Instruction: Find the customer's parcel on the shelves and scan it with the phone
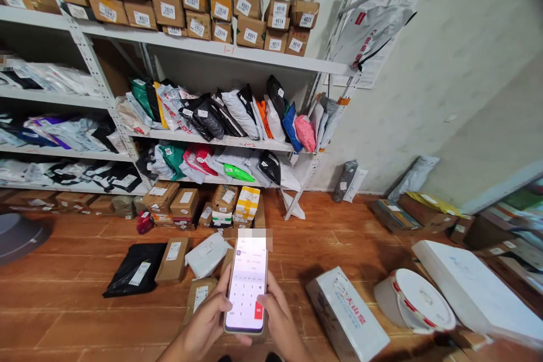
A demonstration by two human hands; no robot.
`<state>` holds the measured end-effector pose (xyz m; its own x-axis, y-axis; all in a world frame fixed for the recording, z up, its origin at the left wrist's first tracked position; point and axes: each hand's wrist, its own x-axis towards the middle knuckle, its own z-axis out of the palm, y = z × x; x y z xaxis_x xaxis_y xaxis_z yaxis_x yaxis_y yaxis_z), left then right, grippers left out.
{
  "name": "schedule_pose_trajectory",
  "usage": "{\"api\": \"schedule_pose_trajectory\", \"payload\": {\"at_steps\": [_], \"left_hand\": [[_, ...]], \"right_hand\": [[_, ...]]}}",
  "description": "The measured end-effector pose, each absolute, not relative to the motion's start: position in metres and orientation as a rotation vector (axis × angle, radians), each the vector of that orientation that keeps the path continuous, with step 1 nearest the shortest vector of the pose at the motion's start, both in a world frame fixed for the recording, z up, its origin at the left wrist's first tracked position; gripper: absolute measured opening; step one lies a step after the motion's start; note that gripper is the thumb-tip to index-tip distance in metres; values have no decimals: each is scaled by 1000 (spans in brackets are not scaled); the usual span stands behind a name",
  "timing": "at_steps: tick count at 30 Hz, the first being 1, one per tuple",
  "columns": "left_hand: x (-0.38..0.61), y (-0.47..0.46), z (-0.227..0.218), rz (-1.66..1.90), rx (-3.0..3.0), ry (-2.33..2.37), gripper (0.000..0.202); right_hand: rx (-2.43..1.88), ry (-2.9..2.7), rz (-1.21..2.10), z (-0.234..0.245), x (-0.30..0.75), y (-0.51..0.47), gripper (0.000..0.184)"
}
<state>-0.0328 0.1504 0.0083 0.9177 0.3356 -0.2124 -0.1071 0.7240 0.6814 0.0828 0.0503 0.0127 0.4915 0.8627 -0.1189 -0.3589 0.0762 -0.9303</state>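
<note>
A smartphone (246,283) with a lit screen showing a number keypad is held upright in front of me, low in the view. My left hand (203,325) wraps its left edge, thumb lying along the side. My right hand (278,317) grips the right edge, its thumb resting on the screen near a red button. Just beyond the phone, parcels lie on the wooden floor: a brown box (173,260), a white bag (207,254), a black bag (136,274) and a small box (198,297) partly hidden by my left hand.
Metal shelving (220,56) against the wall holds numbered cardboard boxes on top and soft mail bags below. More boxes (186,203) sit at its foot. A white carton (345,314), a round white tub (413,300) and a flat white box (470,288) lie to the right.
</note>
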Motion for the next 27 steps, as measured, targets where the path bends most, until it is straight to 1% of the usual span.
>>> {"api": "schedule_pose_trajectory", "payload": {"at_steps": [5,9,15,19,20,23,27], "left_hand": [[-34,151,13,212,729,309,108],[-35,152,16,196,746,271,111],[-33,153,12,176,738,295,108],[-32,155,8,190,739,294,104],[-31,155,7,189,742,300,103],[-29,156,5,174,746,304,103],[-24,158,2,153,744,279,101]], "right_hand": [[-1141,-526,937,14,82,51,39],[-1151,-513,909,8,82,52,35],[-1172,-491,945,2,81,51,35],[-1192,-571,938,7,84,51,54],[-1224,-536,924,8,86,51,53],[-1334,-346,841,8,93,55,41],[-1419,-225,777,11,100,66,42]]}}
